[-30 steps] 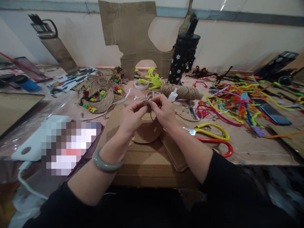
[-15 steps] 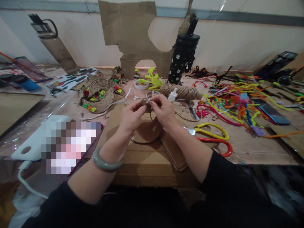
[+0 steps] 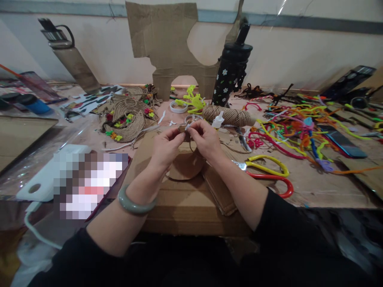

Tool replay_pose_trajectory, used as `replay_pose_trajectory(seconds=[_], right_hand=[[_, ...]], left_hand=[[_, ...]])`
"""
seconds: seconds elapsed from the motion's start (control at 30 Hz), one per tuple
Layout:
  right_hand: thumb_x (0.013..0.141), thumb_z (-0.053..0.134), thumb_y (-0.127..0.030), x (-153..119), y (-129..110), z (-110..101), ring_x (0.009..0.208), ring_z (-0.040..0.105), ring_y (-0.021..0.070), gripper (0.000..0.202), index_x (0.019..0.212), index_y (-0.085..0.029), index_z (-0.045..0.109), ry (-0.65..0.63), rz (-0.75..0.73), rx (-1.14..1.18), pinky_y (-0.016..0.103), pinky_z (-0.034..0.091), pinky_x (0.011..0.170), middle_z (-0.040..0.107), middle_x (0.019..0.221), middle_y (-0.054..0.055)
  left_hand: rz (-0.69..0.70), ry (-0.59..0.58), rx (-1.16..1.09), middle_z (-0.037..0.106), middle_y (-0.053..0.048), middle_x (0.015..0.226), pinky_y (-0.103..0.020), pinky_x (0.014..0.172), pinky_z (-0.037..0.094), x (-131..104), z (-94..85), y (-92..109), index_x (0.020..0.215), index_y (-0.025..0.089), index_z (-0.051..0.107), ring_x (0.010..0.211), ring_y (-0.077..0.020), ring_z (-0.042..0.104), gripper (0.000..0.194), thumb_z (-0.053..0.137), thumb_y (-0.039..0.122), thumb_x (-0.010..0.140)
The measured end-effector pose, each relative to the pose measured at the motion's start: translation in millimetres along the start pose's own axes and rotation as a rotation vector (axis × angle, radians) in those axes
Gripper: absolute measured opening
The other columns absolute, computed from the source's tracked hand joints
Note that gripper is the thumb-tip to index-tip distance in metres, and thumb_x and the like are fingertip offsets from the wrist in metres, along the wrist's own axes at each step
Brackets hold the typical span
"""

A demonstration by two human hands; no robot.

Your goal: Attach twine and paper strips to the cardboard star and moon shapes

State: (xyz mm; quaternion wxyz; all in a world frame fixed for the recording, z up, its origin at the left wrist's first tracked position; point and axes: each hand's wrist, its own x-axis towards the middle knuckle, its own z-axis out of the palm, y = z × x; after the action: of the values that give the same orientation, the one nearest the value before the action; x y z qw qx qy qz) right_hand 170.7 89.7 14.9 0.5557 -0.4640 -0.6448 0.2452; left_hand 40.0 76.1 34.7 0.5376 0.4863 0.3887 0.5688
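My left hand point(image 3: 168, 146) is closed in a pinch on a small brown piece point(image 3: 182, 128) that looks like cardboard. Close against it, my right hand point(image 3: 207, 139) pinches too, with a tiny whitish bit showing at its fingertips; what exactly it grips is hidden. A thin strand of twine point(image 3: 191, 146) hangs in a loop below the fingers. Under both hands, a rounded cardboard piece point(image 3: 185, 166) rests on a large cardboard box point(image 3: 161, 201). Behind the right hand are a white-tipped glue bottle point(image 3: 218, 120) and a roll of twine point(image 3: 231, 115).
Scissors point(image 3: 266, 171) with yellow and red handles lie right of my forearm. Tangled pipe cleaners point(image 3: 308, 131) cover the right side. Coiled twine pieces point(image 3: 128, 119) lie back left. A black flowered bottle point(image 3: 227, 75) stands behind; a power bank point(image 3: 44, 175) and phone sit left.
Both hands keep nearly the same pinching pose at the same spot. The whole view has shifted very slightly.
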Motion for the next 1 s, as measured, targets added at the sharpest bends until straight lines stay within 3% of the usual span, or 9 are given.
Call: replay_pose_trajectory(seconds=[1.0], right_hand=[[0.081, 0.057, -0.038, 1.0, 1.0, 1.9, 0.062, 0.047, 0.0101, 0.02, 0.073, -0.02, 0.056, 0.015, 0.048, 0.063, 0.026, 0.037, 0.06, 0.052, 0.064, -0.004]], left_hand=[[0.042, -0.014, 0.062, 0.074, -0.003, 0.082, -0.032, 0.083, 0.051, -1.4, -1.1, 0.4, 0.081, 0.017, 0.076, 0.079, -0.0152, 0.065, 0.017, 0.075, 0.023, 0.066]])
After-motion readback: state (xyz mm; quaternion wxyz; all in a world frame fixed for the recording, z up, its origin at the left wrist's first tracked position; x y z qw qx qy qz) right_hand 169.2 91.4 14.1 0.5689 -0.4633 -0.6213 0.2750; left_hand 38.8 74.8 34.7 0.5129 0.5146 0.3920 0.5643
